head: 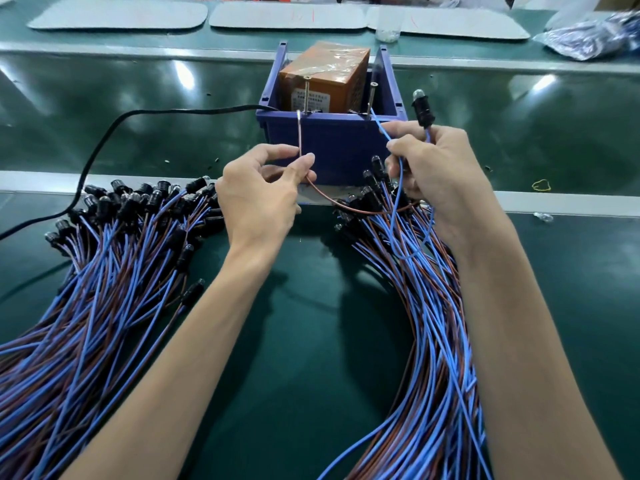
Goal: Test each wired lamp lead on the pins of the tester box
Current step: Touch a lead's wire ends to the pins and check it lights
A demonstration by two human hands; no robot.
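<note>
— Both ends on?
— Nearly: the left hand (pixel 256 199) pinches the brown wire (pixel 300 136) by the left pin (pixel 306 95). The right hand (pixel 436 174) grips the lamp (pixel 418 107) and blue wire (pixel 381 129), upper centre by the tester box (pixel 322 77). Press both tips firmly and watch the bulb.

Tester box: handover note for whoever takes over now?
Left hand pinches the brown wire, bare end by the left pin. Right hand pinches the blue wire toward the right pin, lamp upright above the fist. Tester box sits in the blue bin. No clear glow; contact unclear. Left pile and right pile of leads flank the arms; which is tested, cannot tell. Remaining: finish this lead, then the rest.
</note>
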